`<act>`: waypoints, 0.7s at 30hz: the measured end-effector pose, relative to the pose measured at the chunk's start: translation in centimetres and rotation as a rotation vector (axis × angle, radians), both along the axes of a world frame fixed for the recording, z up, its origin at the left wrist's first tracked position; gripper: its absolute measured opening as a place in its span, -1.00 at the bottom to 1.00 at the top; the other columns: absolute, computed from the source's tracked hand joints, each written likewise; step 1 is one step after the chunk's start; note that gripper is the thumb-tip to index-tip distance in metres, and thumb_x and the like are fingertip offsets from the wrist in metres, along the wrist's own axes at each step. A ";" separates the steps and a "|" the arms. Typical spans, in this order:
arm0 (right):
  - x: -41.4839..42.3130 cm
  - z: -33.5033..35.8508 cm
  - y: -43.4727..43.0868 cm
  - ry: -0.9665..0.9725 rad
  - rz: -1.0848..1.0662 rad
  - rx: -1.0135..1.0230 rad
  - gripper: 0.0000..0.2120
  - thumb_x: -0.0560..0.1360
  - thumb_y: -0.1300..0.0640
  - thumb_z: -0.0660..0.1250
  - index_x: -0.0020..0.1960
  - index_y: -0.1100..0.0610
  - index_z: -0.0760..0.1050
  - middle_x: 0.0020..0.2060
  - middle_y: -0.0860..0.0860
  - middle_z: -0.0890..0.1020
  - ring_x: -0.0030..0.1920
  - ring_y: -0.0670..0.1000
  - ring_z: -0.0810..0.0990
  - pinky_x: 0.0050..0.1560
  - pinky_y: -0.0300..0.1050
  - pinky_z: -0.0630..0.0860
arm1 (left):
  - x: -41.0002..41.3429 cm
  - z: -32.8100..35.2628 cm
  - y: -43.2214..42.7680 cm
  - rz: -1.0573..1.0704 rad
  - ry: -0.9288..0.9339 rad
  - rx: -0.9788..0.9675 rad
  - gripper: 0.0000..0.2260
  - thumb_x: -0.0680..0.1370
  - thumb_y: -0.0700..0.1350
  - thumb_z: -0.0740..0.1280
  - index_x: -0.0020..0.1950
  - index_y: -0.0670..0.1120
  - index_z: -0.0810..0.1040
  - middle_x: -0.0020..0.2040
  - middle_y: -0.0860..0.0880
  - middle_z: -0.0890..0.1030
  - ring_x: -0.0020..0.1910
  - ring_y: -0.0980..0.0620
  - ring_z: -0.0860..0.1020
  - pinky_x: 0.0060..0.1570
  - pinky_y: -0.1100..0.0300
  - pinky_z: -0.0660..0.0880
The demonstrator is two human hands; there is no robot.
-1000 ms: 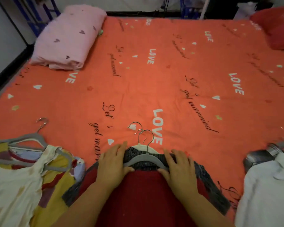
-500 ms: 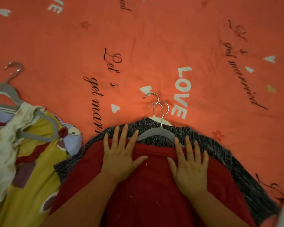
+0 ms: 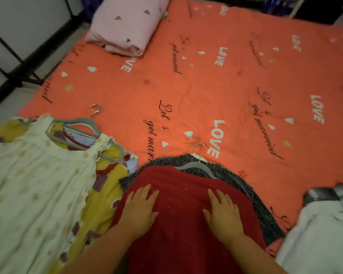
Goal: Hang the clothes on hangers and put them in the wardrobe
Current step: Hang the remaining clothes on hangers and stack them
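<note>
L hand [image 3: 139,210] + R hand [image 3: 223,214] flat, apart on red top [image 3: 178,186] | person shd smooth outward, re-centre grey hanger [image 3: 194,166], maybe skewed

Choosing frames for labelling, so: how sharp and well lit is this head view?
Head view: dim, warm light; motion blur smears the edges, worst on the cream floral dress at left and white garment at right; the left hand and right hand, flat on the red garment, are fairly sharp.

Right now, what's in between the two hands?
Only a bare stretch of the red garment, on which the left hand and the right hand lie flat. Nothing else lies there, as the head view shows.
</note>
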State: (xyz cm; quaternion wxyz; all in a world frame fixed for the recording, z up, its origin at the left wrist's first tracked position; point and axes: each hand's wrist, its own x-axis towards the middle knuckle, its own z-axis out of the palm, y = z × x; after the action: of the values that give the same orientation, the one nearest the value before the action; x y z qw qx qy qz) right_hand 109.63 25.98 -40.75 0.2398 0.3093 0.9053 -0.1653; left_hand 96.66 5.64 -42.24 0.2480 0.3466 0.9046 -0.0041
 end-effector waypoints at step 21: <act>-9.2 14.7 -20.9 0.207 0.422 0.007 -0.47 0.56 -0.13 0.13 0.48 -0.01 0.16 0.35 -0.02 0.35 0.33 0.00 0.37 0.27 -0.17 0.34 | -3.1 17.8 -25.3 0.419 0.118 0.073 -0.59 0.60 0.06 0.16 0.45 0.06 0.26 0.54 -0.03 0.04 0.50 -0.03 0.07 0.43 0.02 0.04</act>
State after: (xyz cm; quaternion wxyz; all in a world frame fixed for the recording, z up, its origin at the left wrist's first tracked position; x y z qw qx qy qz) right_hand 100.39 5.10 -26.08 0.1740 0.0956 0.9701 -0.1393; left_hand 93.56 -19.68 -24.46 0.1775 0.1588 0.9693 0.0603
